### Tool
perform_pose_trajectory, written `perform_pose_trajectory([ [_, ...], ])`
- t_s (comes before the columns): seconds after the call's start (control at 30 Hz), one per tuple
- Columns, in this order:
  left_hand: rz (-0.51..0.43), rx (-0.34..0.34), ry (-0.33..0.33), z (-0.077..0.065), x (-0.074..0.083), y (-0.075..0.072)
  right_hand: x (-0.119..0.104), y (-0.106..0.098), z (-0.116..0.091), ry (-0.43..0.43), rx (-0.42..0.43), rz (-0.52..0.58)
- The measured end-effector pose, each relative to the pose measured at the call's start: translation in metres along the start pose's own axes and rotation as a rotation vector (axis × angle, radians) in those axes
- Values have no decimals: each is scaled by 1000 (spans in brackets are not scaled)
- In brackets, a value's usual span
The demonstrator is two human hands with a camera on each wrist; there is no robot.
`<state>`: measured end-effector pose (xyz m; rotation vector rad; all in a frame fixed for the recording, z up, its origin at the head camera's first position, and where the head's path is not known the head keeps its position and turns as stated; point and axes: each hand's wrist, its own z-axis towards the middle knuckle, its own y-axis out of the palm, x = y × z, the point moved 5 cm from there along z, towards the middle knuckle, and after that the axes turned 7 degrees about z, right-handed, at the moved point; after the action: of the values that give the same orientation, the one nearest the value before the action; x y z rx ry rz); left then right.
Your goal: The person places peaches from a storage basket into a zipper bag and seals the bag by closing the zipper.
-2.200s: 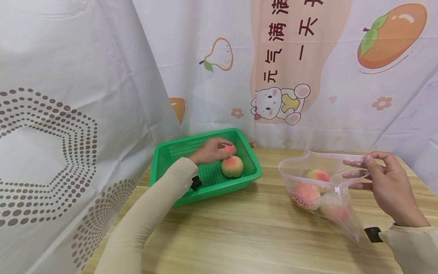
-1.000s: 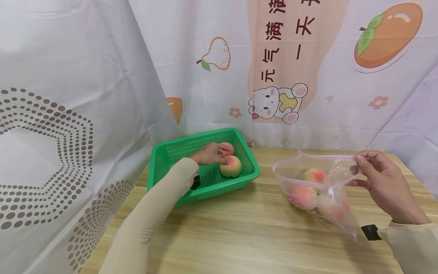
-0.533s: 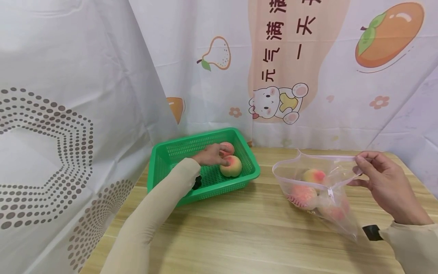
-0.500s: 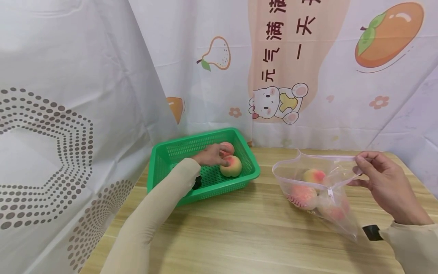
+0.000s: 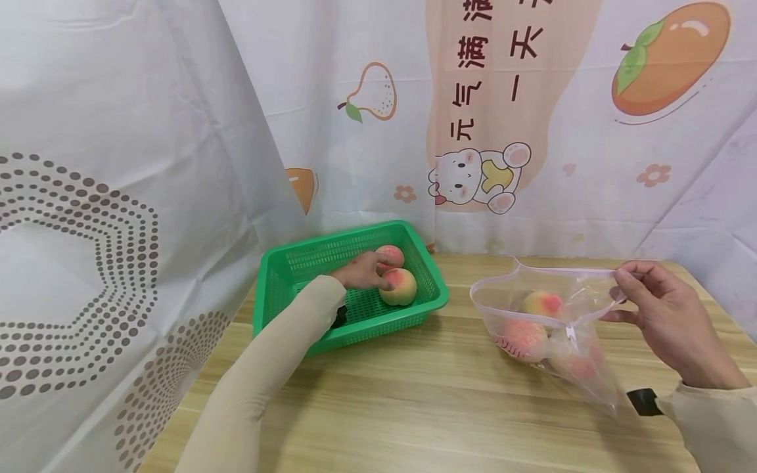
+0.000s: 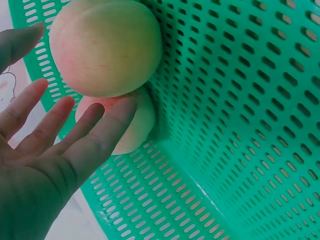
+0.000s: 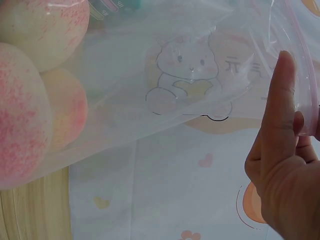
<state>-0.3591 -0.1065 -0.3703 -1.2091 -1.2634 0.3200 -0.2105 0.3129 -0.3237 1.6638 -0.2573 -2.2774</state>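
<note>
My left hand [image 5: 362,270] reaches into a green plastic basket [image 5: 349,340], its fingers spread right beside two peaches. One peach [image 5: 399,289] sits nearer to me, and the other peach [image 5: 390,255] lies just behind it. In the left wrist view the fingers are extended, and a fingertip overlaps the lower peach [image 6: 135,127]; the upper peach [image 6: 107,47] shows free of the hand. On the right, my right hand [image 5: 674,315] pinches the rim of a clear zip bag [image 5: 499,303] with pink edging. Several peaches [image 5: 523,338] lie inside the bag, which stands with its mouth held wide.
A wooden table [image 5: 414,407] bears the basket and bag. White printed cloth [image 5: 367,164] hangs behind, and another dotted cloth [image 5: 195,197] hangs at the left.
My left hand has moved slightly toward me, near the front peach. The right hand's fingers, spread behind the bag earlier, have drawn in at its rim. Both peaches stay in the basket.
</note>
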Motion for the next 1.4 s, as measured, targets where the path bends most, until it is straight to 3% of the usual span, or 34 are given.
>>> perform_pose_trajectory([
  [0.3,-5,4,11,1,-7,5,1,1,0,-4,-14,5],
  [0.63,-89,14,-9,7,-14,11,0,1,1,4,-10,-12],
  [0.93,-141,-60,-32,12,-14,15,0,0,0,6,-11,-7],
  [1.13,-75,-109,-22,15,-13,18,0,1,1,-4,-21,-1],
  [1.4,-93,-105,-47,15,-13,19,1,0,0,-4,-34,9],
])
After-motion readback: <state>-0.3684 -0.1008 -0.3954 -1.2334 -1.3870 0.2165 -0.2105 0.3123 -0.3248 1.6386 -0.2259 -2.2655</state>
